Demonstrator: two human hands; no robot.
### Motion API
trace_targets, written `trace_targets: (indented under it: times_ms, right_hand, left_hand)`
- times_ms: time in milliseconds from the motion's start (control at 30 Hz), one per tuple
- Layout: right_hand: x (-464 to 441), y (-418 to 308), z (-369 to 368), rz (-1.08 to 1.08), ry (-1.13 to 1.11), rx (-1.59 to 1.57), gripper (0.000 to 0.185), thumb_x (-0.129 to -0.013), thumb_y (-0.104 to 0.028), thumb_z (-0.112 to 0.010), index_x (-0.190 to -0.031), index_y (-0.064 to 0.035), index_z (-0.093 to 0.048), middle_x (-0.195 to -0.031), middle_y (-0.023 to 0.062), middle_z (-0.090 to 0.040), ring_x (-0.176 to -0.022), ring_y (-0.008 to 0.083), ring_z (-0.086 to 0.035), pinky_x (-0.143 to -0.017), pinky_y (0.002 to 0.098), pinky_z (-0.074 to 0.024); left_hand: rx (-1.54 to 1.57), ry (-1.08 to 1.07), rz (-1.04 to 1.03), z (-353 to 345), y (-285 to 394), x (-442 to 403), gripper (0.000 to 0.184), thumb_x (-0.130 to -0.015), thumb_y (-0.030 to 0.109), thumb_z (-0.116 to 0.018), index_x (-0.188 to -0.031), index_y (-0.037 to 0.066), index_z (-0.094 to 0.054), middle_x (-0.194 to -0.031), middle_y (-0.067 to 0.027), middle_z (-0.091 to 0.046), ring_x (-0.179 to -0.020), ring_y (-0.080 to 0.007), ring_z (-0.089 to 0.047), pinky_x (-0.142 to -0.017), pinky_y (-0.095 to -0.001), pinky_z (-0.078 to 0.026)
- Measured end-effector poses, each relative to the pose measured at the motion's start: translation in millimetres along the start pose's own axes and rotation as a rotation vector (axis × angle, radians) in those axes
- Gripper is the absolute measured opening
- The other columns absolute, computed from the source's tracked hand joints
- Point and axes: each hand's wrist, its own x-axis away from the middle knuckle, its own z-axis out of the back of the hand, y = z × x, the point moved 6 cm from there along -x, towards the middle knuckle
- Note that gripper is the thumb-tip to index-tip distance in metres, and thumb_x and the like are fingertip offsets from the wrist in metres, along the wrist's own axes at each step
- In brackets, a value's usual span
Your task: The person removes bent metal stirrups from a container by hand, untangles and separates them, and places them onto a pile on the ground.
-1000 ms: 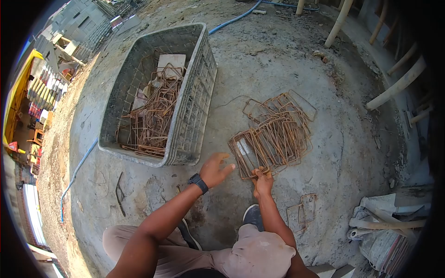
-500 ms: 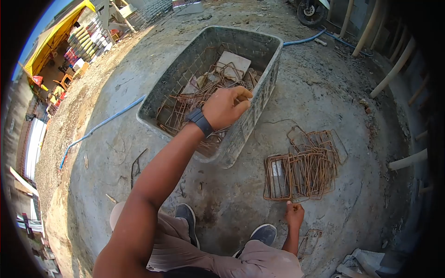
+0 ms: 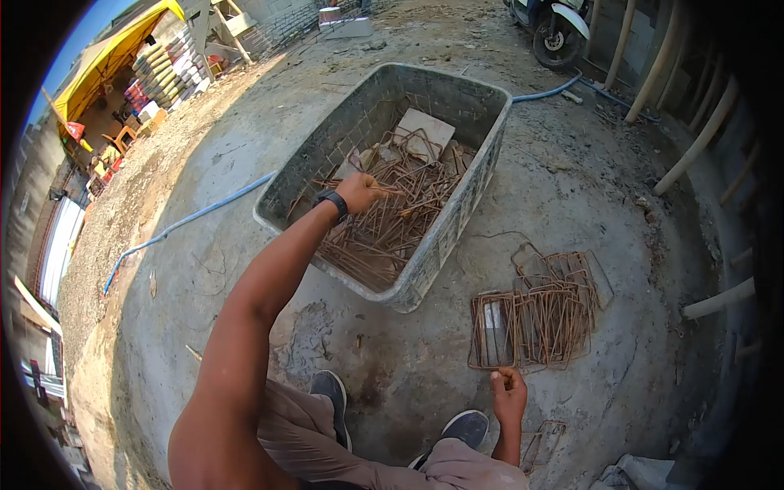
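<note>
My left hand [image 3: 359, 193], with a dark watch on the wrist, is inside the grey plastic crate [image 3: 490, 155]. Its fingers are closed on what looks like a rusty steel rod [image 3: 394, 193] among many tangled ones. A pale tile [image 3: 423, 135] lies on the scrap at the crate's far end. Down on the right, my right hand [image 3: 510, 398] has its thumb and forefinger pinched together at the near edge of a pile of rusty rectangular stirrups [image 3: 555, 314]. Whether it grips anything is too small to make out.
A lone stirrup [image 3: 545, 445] lies near my right forearm. A blue hose [image 3: 192, 219] crosses the concrete and continues behind the crate. Slanting poles [image 3: 702, 147] line the right side, with a motorcycle [image 3: 555, 37] at the back. My shoes [image 3: 331, 400] stand before the crate.
My left hand has moved from above the crate's right rim, leftward and down into the rods, and its fingers have closed. My right hand stays by the stirrup pile. The view has shifted slightly.
</note>
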Motion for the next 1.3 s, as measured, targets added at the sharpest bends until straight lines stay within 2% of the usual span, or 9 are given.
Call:
trace_targets:
  times_ms: [167,300,567,767,800,900,933,1100,1300]
  right_hand:
    - [-2.6,-26.5,5.8,0.045,0.006,-0.016,0.030,-0.093,-0.024,-0.073,-0.108,0.0017,-0.067,-0.083,0.0052,-0.068,-0.074,0.0124,-0.061,-0.070,0.0300,-0.0506]
    - [-26.4,-74.9,-1.7,0.178,-0.047,-0.158,0.031,-0.094,-0.024,-0.072,-0.110,0.0021,-0.067,-0.085,0.0056,-0.069,-0.078,0.0118,-0.063,-0.072,0.0298,-0.0516]
    - [-18.9,-230.9,22.7,0.527,-0.161,-0.182,0.046,-0.092,-0.033,-0.074,-0.121,0.0008,-0.063,-0.102,0.0112,-0.070,-0.092,0.0189,-0.067,-0.083,0.0335,-0.0530]
    - [-5.8,-257.6,52.6,0.881,0.140,-0.050,0.065,-0.090,-0.038,-0.075,-0.139,-0.0020,-0.051,-0.129,0.0160,-0.057,-0.118,0.0262,-0.058,-0.096,0.0372,-0.0485]
    - [-6.3,-256.6,52.1,0.913,0.178,-0.031,0.054,-0.095,-0.037,-0.069,-0.134,-0.0012,-0.057,-0.117,0.0150,-0.063,-0.106,0.0235,-0.062,-0.088,0.0363,-0.0504]
    - [-22.1,-200.3,40.8,0.509,-0.016,-0.186,0.043,-0.101,-0.034,-0.062,-0.126,-0.0006,-0.062,-0.097,0.0116,-0.067,-0.088,0.0199,-0.064,-0.077,0.0351,-0.0507]
    - [-21.7,-187.6,40.3,0.553,0.037,-0.231,0.039,-0.105,-0.033,-0.056,-0.121,0.0001,-0.066,-0.080,0.0062,-0.065,-0.070,0.0141,-0.060,-0.064,0.0309,-0.0473]
    - [-14.6,-124.3,27.0,0.261,-0.079,-0.405,0.041,-0.106,-0.036,-0.053,-0.123,-0.0003,-0.065,-0.077,0.0008,-0.063,-0.060,0.0069,-0.050,-0.056,0.0246,-0.0415]
    - [-9.1,-89.1,12.5,0.098,-0.207,-0.255,0.041,-0.106,-0.033,-0.052,-0.126,0.0004,-0.062,-0.083,0.0054,-0.065,-0.062,0.0118,-0.054,-0.059,0.0292,-0.0465]
  left_hand:
    - [0.428,0.262,-0.132,163.4,157.0,54.3,0.029,-0.086,0.033,-0.077,-0.088,0.005,-0.068,-0.065,0.0032,-0.051,-0.053,-0.0099,-0.048,-0.057,-0.0319,-0.046]
    - [0.672,-0.050,-0.270,198.3,229.2,75.5,0.032,-0.099,0.042,-0.064,-0.096,0.011,-0.063,-0.058,0.0104,-0.031,-0.051,-0.0055,-0.031,-0.061,-0.0248,-0.041]
    - [0.796,-0.389,-0.316,111.8,333.4,157.3,0.034,-0.108,0.036,-0.049,-0.096,0.006,-0.060,-0.057,0.0083,-0.043,-0.051,-0.0052,-0.043,-0.066,-0.0287,-0.050]
    - [1.039,-0.737,-0.197,-7.8,339.7,176.6,0.031,-0.109,0.032,-0.048,-0.092,0.007,-0.058,-0.059,0.0065,-0.049,-0.051,-0.0045,-0.046,-0.069,-0.0303,-0.052]
    - [1.096,-0.789,-0.153,-28.9,337.6,178.1,0.032,-0.109,0.032,-0.047,-0.091,0.008,-0.058,-0.059,0.0064,-0.049,-0.051,-0.0044,-0.046,-0.069,-0.0306,-0.052]
    - [1.176,-0.781,-0.045,-90.0,317.0,173.6,0.039,-0.109,0.037,-0.045,-0.091,0.006,-0.061,-0.060,0.0046,-0.051,-0.052,-0.0076,-0.048,-0.069,-0.0324,-0.052]
    - [1.201,-0.745,0.002,-107.2,310.3,170.6,0.042,-0.109,0.039,-0.044,-0.091,0.005,-0.062,-0.061,0.0033,-0.053,-0.054,-0.0098,-0.051,-0.070,-0.0334,-0.053]
    - [1.188,-0.672,0.238,-159.5,275.8,172.0,0.051,-0.109,0.043,-0.041,-0.092,0.002,-0.066,-0.070,-0.0043,-0.065,-0.070,-0.0207,-0.068,-0.073,-0.0361,-0.056]
    - [0.735,-0.581,0.140,-202.3,220.0,163.2,0.056,-0.104,0.052,-0.049,-0.104,0.000,-0.068,-0.087,-0.0121,-0.071,-0.083,-0.0238,-0.071,-0.074,-0.0342,-0.057]
